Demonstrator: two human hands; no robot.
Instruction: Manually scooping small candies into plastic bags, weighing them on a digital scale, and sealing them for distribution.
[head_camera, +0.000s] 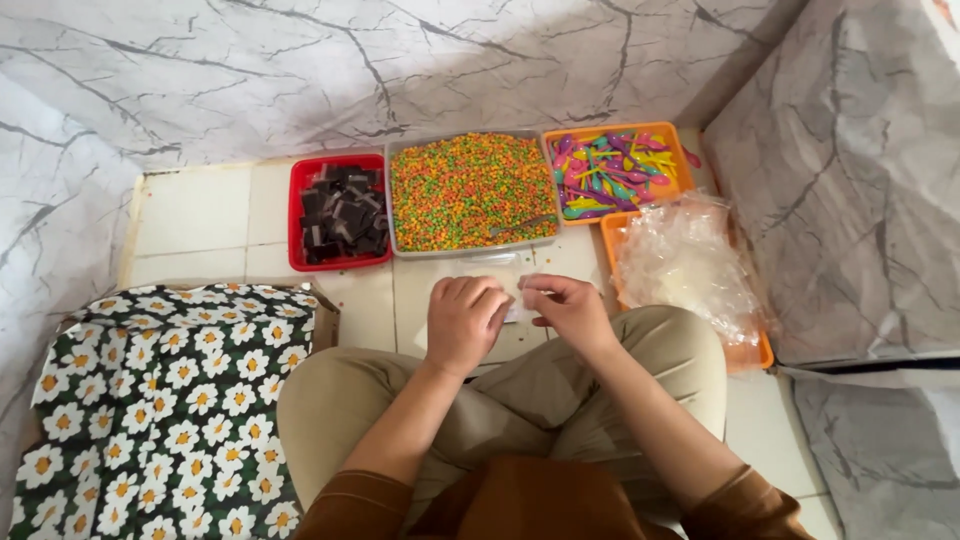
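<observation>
Both hands meet just above the knees, fingers curled in toward each other and pinching a small clear plastic pouch between them: the left hand is bunched almost into a fist with its fingertips tucked down onto the pouch's left edge, while the right hand nips the pouch's top right corner between thumb and forefinger. Most of the pouch is hidden under the knuckles, so whether its mouth is open cannot be told; what shows lies flat between the two hands, its long side running left to right, with the right hand holding more of it in view. Straight ahead of the fingertips, a little way off across the pale tiled floor, sits a shallow grey rectangular tray of orange, green and yellow pellets, a slim metal scoop lying on its near right corner, closer to the right hand. To its left is a red square tray of dark brown folded packets; to its right, an orange tray of bright plastic spoons. Nearer, just beside the right knee, an orange tray heaped with crumpled clear bags. A black cloth printed with white daisies covers something by the left leg.
</observation>
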